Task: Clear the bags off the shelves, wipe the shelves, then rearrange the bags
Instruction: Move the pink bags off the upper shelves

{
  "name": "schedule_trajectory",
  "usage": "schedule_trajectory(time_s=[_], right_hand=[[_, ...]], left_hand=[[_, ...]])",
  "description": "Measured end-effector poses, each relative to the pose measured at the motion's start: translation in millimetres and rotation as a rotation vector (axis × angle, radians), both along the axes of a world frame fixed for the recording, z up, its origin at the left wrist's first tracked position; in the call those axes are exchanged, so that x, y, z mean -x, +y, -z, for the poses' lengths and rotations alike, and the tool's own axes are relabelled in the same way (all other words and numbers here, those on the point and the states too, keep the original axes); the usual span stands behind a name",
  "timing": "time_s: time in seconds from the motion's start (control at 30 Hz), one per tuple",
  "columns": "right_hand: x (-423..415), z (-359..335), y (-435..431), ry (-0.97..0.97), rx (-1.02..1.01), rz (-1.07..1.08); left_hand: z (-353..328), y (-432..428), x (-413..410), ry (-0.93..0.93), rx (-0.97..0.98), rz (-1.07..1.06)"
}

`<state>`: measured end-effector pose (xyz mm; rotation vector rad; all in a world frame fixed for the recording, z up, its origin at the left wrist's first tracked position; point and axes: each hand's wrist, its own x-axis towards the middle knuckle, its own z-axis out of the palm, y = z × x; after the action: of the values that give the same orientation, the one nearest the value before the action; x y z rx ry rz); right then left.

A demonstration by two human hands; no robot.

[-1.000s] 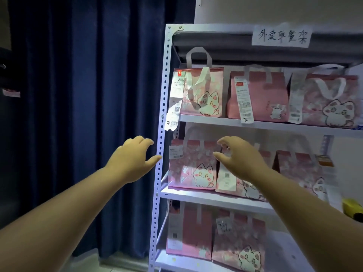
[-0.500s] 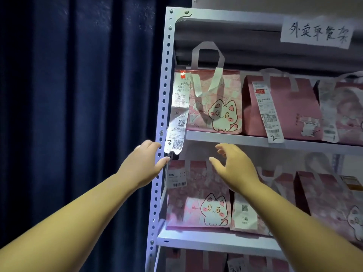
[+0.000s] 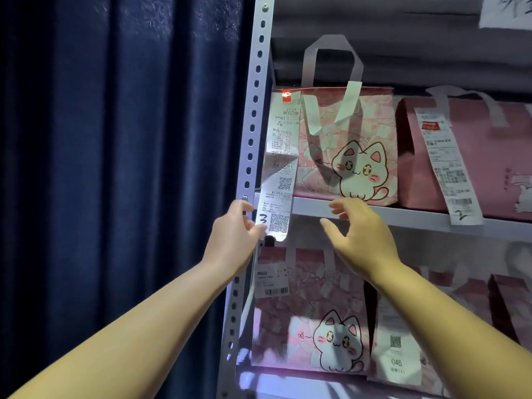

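Thumb of left hand [image 3: 233, 234] touches receipt [image 3: 280, 174]; right hand [image 3: 359, 234] hovers, fingers [image 3: 341, 205] spread.

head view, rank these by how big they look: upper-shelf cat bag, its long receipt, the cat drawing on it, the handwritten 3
1. upper-shelf cat bag
2. long receipt and cat drawing: similar area, tall and thin versus squat, so not ranked
3. handwritten 3, smallest
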<state>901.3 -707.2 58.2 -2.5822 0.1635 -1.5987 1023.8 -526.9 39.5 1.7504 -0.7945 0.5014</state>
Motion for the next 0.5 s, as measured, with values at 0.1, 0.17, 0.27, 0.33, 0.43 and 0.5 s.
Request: schedule_trajectory(time_s=[0.1,0.17,0.27,0.33,0.43,0.5], right_hand=[[-4.4,-3.2,-4.1,-0.034,0.031,-0.019],[-5.8,-5.2,-6.4,-0.059,0.049,-0.027],[-6.8,-6.9,-8.5,-0.090,0.066,-0.033],[-7.5,-7.3,-8.9,-0.104,0.078,-0.039],[-7.1,-7.5,-9.2,-0.109,0.096,-0.035],[-5.9,-7.5,-9.4,-0.105,0.096,-0.030]], left_hand=[[4.0,-1.4,-0.1,-0.032,0.040,0.020],[9.3,0.1,-0.2,-0.084,0.009,0.030],[15.3,5.0,-0.8,-0.131,-0.019,0.024],[15.9,7.2,-2.1,-0.136,-0.012,0.012],[13.9,8.6,-2.1,-0.149,-0.012,0.002],[12.3,9.5,-1.1,-0.165,-0.018,-0.006]])
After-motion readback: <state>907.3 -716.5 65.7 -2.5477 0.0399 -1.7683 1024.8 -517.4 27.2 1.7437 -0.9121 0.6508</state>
